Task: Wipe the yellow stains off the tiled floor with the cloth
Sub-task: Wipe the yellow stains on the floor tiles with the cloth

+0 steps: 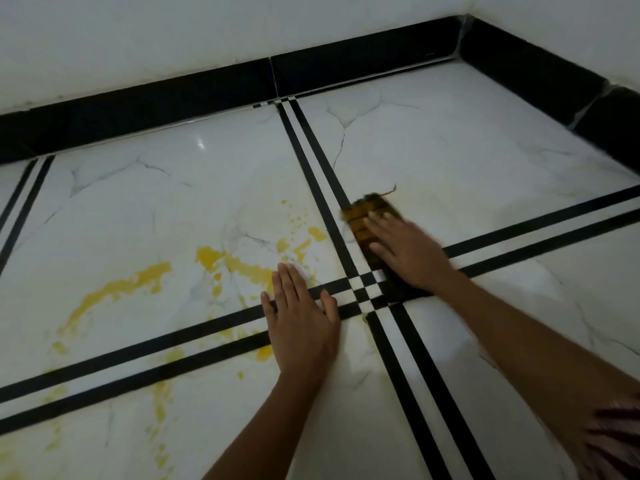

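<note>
Two hands: my left hand (301,323) flat on floor (450,150), right hand (408,254) flat on cloth (363,216).
Yellow stains (239,265): by left hand.

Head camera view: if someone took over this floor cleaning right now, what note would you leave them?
Left hand: flat on the floor, fingers straight, holding nothing.
Right hand: pressing flat on the cloth, blurred.
Cloth: on the tile right of the black stripes.
Done: that tile shows only a faint yellow tint.
To do: the yellow stains across the left tiles, unwiped.
</note>
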